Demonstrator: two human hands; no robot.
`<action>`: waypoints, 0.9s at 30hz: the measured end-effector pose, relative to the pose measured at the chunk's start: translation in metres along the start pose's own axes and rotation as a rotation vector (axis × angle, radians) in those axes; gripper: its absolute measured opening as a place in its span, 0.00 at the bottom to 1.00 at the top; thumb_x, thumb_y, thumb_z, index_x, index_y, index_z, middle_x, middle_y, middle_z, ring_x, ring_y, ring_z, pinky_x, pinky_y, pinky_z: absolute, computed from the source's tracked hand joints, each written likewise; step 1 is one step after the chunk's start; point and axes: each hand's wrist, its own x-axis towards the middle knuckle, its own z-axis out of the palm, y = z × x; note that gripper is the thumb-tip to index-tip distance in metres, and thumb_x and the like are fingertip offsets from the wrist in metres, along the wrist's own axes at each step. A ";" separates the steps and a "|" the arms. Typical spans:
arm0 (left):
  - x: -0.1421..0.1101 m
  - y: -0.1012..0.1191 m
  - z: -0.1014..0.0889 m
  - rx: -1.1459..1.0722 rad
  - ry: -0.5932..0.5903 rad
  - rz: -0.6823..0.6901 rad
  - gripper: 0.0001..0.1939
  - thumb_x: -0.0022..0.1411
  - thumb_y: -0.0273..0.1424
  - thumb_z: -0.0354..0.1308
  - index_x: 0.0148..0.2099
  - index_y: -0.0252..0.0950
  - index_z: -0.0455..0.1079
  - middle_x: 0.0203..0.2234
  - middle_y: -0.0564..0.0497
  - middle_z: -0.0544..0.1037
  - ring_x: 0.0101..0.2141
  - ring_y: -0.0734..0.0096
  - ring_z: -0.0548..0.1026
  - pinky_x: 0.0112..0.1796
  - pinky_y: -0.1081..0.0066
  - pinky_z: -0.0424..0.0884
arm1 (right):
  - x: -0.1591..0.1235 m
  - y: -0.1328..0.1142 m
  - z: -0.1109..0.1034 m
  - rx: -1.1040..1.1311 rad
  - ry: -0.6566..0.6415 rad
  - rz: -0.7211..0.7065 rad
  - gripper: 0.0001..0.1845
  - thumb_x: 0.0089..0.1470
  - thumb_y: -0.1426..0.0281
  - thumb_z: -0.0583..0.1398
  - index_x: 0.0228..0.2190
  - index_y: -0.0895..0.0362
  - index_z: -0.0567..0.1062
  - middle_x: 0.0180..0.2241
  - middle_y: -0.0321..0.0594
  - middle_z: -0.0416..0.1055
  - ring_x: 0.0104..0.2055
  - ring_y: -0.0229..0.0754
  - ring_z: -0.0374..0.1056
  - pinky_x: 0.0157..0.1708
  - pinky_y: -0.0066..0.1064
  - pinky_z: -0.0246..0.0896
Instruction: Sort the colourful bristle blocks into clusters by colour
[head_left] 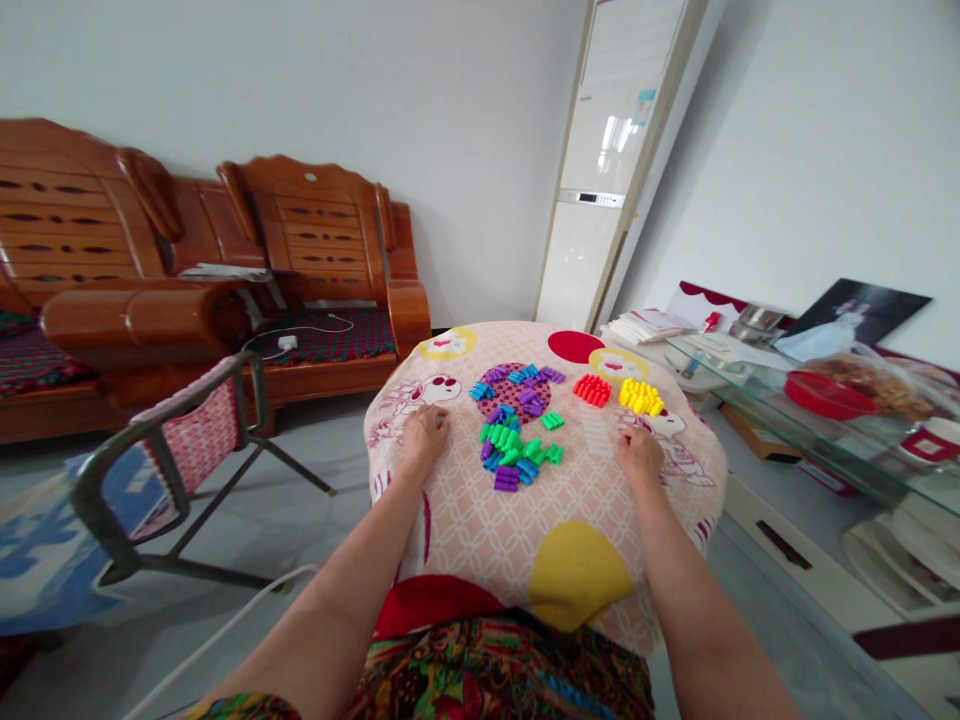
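My left hand rests on the cloth-covered round table, left of the coloured pieces, its fingers loosely curled and nothing visible in them. My right hand lies curled on the table's right side, just below the yellow pieces and apart from them. Small ridged plastic pieces lie between the hands. Yellow pieces and red pieces stand in two tight groups. Green pieces, purple pieces and blue pieces are scattered together in the middle, their exact kind too small to tell.
A glass-topped stand with a red bowl, bags and papers borders the table on the right. A folding chair stands at the left. Wooden armchairs and a tall white air conditioner are behind.
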 end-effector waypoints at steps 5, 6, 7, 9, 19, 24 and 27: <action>0.000 0.000 0.000 -0.002 0.001 0.013 0.14 0.62 0.31 0.51 0.45 0.37 0.75 0.44 0.44 0.78 0.47 0.60 0.74 0.51 0.65 0.67 | 0.000 0.000 -0.001 -0.012 -0.007 -0.002 0.18 0.60 0.72 0.51 0.41 0.58 0.79 0.41 0.46 0.76 0.43 0.45 0.68 0.38 0.31 0.56; 0.000 0.000 -0.001 0.002 -0.001 0.010 0.14 0.62 0.31 0.51 0.45 0.37 0.75 0.44 0.44 0.78 0.47 0.60 0.75 0.51 0.65 0.67 | 0.000 0.000 -0.001 -0.017 -0.010 -0.001 0.18 0.60 0.72 0.51 0.41 0.58 0.79 0.41 0.46 0.76 0.43 0.45 0.69 0.38 0.31 0.56; 0.000 0.001 -0.001 0.008 -0.005 0.004 0.14 0.62 0.31 0.51 0.45 0.38 0.75 0.43 0.45 0.78 0.46 0.60 0.75 0.51 0.65 0.67 | 0.000 0.000 -0.001 -0.024 -0.011 0.001 0.18 0.60 0.71 0.51 0.41 0.58 0.79 0.41 0.46 0.76 0.42 0.45 0.69 0.38 0.31 0.55; 0.000 0.002 -0.001 0.018 -0.012 -0.008 0.13 0.62 0.32 0.51 0.45 0.39 0.75 0.44 0.45 0.78 0.47 0.60 0.75 0.52 0.65 0.66 | 0.000 0.000 0.000 -0.035 -0.010 0.008 0.18 0.60 0.71 0.51 0.41 0.58 0.79 0.41 0.46 0.76 0.42 0.45 0.69 0.37 0.31 0.55; 0.000 0.002 -0.004 0.030 -0.018 0.004 0.13 0.62 0.32 0.51 0.45 0.39 0.74 0.43 0.45 0.78 0.47 0.61 0.74 0.52 0.65 0.66 | 0.000 -0.001 -0.001 0.007 -0.002 0.023 0.17 0.60 0.71 0.52 0.40 0.57 0.80 0.41 0.45 0.76 0.42 0.43 0.69 0.38 0.29 0.56; 0.001 0.001 -0.004 0.015 -0.011 0.016 0.14 0.61 0.32 0.51 0.45 0.37 0.75 0.43 0.43 0.79 0.47 0.59 0.75 0.52 0.64 0.67 | -0.002 -0.005 -0.005 0.010 -0.006 0.035 0.17 0.61 0.72 0.51 0.41 0.57 0.79 0.42 0.44 0.76 0.43 0.42 0.69 0.39 0.29 0.57; 0.001 0.001 -0.004 0.008 -0.002 0.030 0.14 0.61 0.31 0.51 0.45 0.36 0.75 0.43 0.43 0.79 0.46 0.58 0.75 0.51 0.63 0.67 | -0.002 -0.005 -0.004 0.006 -0.011 0.041 0.17 0.61 0.71 0.51 0.41 0.57 0.79 0.42 0.44 0.76 0.43 0.42 0.69 0.39 0.29 0.57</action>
